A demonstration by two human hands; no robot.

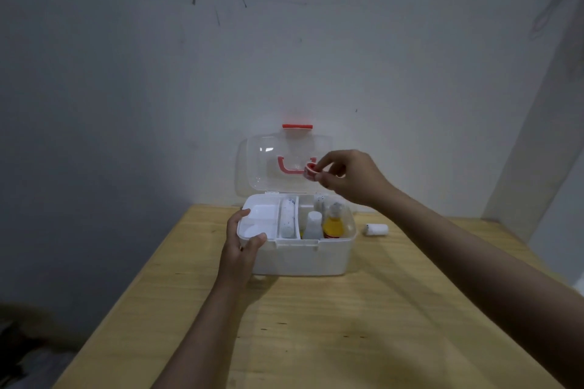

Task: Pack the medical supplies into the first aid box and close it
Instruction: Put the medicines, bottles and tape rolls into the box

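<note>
Right hand (347,177) pinches a small red-and-white tape roll (310,171) above the open box (303,253), in front of its raised clear lid (284,155). Left hand (241,246) grips the box's front-left corner, thumb on the rim. Box holds a yellow bottle (333,226), white bottle (313,225) and tube (288,215); a white roll (376,229) lies on the worktop (347,325) just right of the box.

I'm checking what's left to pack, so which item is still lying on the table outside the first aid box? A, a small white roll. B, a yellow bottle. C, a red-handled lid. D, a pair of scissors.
A: a small white roll lies on the wooden table right of the first aid box.
</note>
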